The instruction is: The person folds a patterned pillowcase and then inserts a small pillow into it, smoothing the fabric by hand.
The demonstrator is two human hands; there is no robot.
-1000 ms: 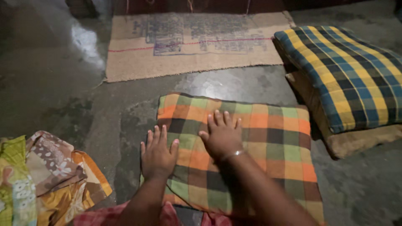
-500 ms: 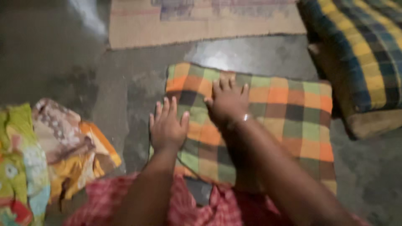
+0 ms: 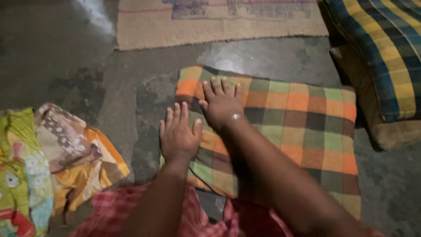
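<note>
Both hands lie flat, fingers spread, grasping nothing: left hand [image 3: 177, 134] and right hand [image 3: 222, 104] press the checked cloth's [image 3: 298, 127] left end; its length runs toward the floor's [image 3: 87, 74] right edge.

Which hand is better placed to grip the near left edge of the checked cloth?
Left. The left hand lies flat over the checked cloth's left edge; the right hand presses further in, towards the cloth's far side.

Flat hands [image 3: 199, 120] on checked cloth [image 3: 289, 127]
</note>
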